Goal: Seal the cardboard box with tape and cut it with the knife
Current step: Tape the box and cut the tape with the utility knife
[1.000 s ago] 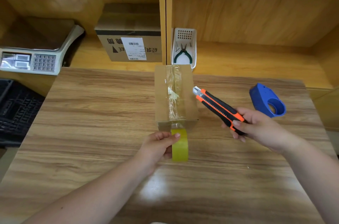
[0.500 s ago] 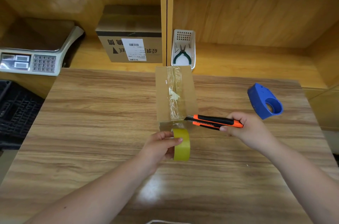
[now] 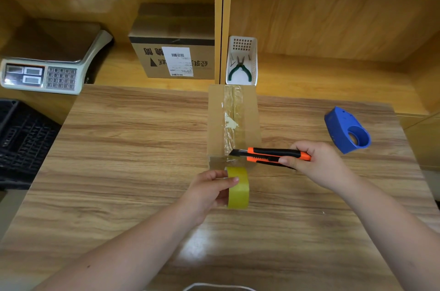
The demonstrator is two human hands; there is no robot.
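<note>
Holding the tape roll (image 3: 238, 187) upright at the bench's (image 3: 119, 159) centre, the left hand (image 3: 209, 191) keeps its grip closed on it; the cardboard box (image 3: 234, 124) stands at twelve o'clock, touching; the right hand (image 3: 316, 164), clenched on the knife (image 3: 271, 155), sets the blade at the box's near edge; slack tape could tear crookedly, I judge; a blue dispenser (image 3: 346, 131) lies at two o'clock, clear.

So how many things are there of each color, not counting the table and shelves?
Brown: 2, cardboard box and labelled carton
Blue: 1, tape dispenser
Yellow: 1, tape roll
Orange and black: 1, utility knife
Green: 1, pliers
White: 1, basket
Grey: 1, scale
Black: 1, crate
Total: 9
</note>
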